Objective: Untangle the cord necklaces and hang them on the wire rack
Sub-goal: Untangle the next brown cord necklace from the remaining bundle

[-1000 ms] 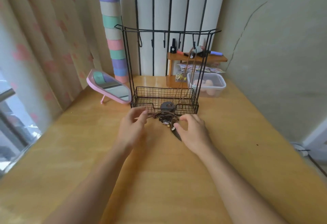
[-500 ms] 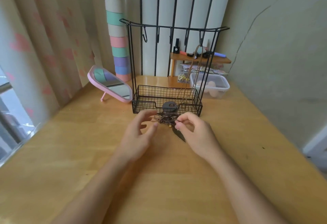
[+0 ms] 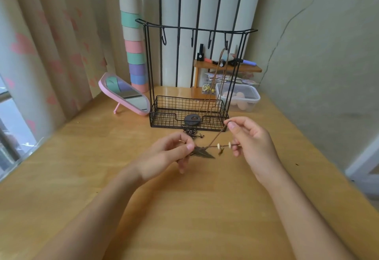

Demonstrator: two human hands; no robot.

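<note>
- Left hand [image 3: 166, 155]: thumb and fingers pinched together on the cord right by the dark leaf pendant [image 3: 203, 152], lifted just off the wooden table [image 3: 184, 208].
- Right hand [image 3: 251, 140]: thumb and forefinger clamped on the brown cord [image 3: 215, 140] up high; lower fingers curl near the strand carrying two pale beads [image 3: 224, 146].
- One cord necklace [image 3: 217, 83] already hangs from the rightmost hook of the wire rack [image 3: 196, 29]; its dark round pendant [image 3: 192, 119] rests against the basket front.
- A small knotted heap of cord [image 3: 190, 133] lies on the table, just in front of the basket and between the hands.
- Risk: pulling the hands apart hard may tighten any knot near the pendant rather than free it.
- Risk: cannot tell whether the held cord is still joined to the heap; if so, lifting drags the heap along.
- Risk: the hanging necklace runs near the right hand; a snag could unhook it or tip the light rack.
- Risk: the thin cord could slip the pinch, dropping the pendant.
</note>
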